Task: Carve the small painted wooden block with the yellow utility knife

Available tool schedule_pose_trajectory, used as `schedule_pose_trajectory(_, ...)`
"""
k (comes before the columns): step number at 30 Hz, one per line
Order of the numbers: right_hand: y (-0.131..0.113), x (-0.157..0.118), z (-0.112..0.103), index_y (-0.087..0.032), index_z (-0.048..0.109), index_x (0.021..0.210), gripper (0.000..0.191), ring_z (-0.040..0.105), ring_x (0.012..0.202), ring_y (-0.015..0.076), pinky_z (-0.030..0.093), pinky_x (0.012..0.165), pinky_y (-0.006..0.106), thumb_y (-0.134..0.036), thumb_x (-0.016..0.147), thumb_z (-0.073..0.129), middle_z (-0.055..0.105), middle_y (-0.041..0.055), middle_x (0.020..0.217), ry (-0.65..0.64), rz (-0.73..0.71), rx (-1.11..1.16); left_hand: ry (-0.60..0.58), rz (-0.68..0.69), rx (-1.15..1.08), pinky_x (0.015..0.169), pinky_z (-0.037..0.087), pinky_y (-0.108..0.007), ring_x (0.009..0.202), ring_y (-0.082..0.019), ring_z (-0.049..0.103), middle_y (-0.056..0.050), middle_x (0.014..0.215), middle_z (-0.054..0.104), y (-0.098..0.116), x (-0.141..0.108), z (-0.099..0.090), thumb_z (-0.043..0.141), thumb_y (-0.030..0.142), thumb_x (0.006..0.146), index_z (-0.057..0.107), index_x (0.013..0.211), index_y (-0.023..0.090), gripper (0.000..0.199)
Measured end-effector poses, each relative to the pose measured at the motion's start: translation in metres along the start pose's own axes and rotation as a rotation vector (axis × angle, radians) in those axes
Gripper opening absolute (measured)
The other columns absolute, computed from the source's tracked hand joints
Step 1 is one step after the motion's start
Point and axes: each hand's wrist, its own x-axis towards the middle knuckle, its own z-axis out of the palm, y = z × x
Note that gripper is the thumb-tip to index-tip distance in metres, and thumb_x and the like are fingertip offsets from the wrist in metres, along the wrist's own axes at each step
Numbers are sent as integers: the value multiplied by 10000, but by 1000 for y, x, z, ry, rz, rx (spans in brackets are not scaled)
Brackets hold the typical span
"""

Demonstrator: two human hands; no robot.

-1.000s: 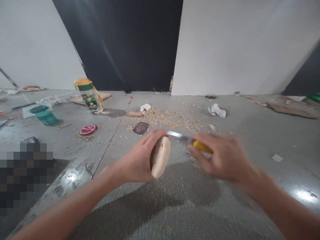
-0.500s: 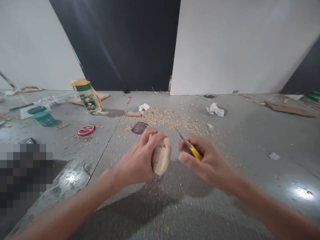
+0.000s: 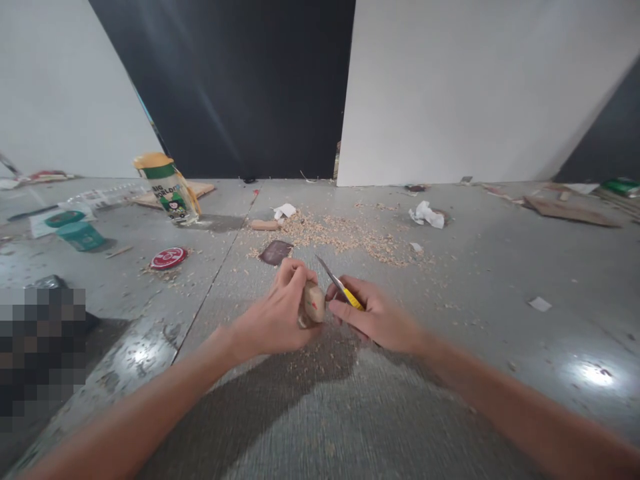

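In the middle of the head view my left hand (image 3: 280, 310) is wrapped round a pale, rounded wooden piece (image 3: 314, 305) with a small red mark on it. Part of the piece is hidden by my fingers. My right hand (image 3: 373, 310) grips a yellow utility knife (image 3: 353, 298), its blade slanting up and to the left. The blade is close to the wooden piece; I cannot tell whether they touch. Below and beyond both hands, wood shavings (image 3: 340, 233) lie scattered on the grey floor. A dark brown flat piece (image 3: 276, 252) rests just beyond my left hand.
A tumbler with a yellow lid (image 3: 167, 190) stands at the left. Near it are a teal container (image 3: 81, 236) and a red round lid (image 3: 169, 258). Crumpled white paper (image 3: 427, 215) and a brown board (image 3: 567, 212) lie to the right. Panels (image 3: 225, 87) stand behind.
My right hand has brought the knife leftward, closer to the wooden piece. My left hand has turned the piece, so less of its broad face shows. The view has shifted slightly.
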Motion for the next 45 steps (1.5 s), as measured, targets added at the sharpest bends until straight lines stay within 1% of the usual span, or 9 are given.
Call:
schedule_pose_trajectory(3,5,0,-11,-224,452,949,272,412,542,84,352,491,213,-480,924,541,435,-68,702,-89,26,-57,32,-3,22,886,477,-453,1064,-264,464,-90,1097,393,-15,2,0,700,224,699,385,1018,210,448)
schedule_pose_trajectory(6,8,-1,-23,-232,426,933,348,373,503,74,330,460,205,-560,907,540,386,-84,676,-284,95,-2,20,-11,25,869,469,-418,990,-230,483,-71,1057,430,-28,4,-5,718,304,737,435,977,198,387)
schedule_pose_trajectory(8,10,0,-30,-229,438,874,348,372,479,74,312,445,207,-562,912,530,377,-86,644,-355,95,-30,-5,-15,8,866,468,-397,971,-217,499,-72,1067,446,-34,5,-9,702,351,772,465,1009,193,370)
schedule_pose_trajectory(13,19,6,-34,-195,489,684,420,476,558,115,296,526,241,-495,973,441,504,-31,608,-189,-88,-591,-85,-44,26,861,472,-380,1027,-234,540,-89,1159,493,-41,5,-17,664,348,820,495,1100,196,361)
schedule_pose_trajectory(16,24,7,-30,-182,580,790,385,545,639,145,300,577,260,-442,1005,395,627,17,715,-145,-188,-815,-114,-31,47,846,477,-371,1056,-252,549,-93,1164,517,-43,4,-22,656,307,818,497,1128,195,366)
schedule_pose_trajectory(20,25,5,-23,-171,635,929,315,590,665,167,282,584,275,-319,1015,371,695,51,811,-136,-258,-1000,-140,15,43,836,481,-360,1041,-244,560,-97,1166,526,-44,3,-25,626,264,833,496,1152,201,350)
schedule_pose_trajectory(29,26,7,-14,-179,633,911,268,596,648,163,202,548,286,-284,1005,405,708,39,822,-92,-249,-1167,-196,48,0,798,471,-327,943,-199,550,-72,1080,505,-47,4,-25,561,205,866,504,1122,193,262)
schedule_pose_trajectory(34,30,8,-12,-187,615,879,261,568,621,158,148,530,297,-316,1005,426,687,23,789,-104,-230,-1186,-219,27,-19,819,465,-314,983,-196,541,-67,1109,507,-45,5,-26,558,214,885,531,1124,212,240)
schedule_pose_trajectory(45,36,11,-6,-190,613,890,284,536,611,149,137,531,311,-346,1016,413,673,21,786,-55,-309,-1199,-232,32,-58,882,468,-339,1036,-204,545,-72,1165,512,-47,4,-28,573,196,869,538,1139,222,273)
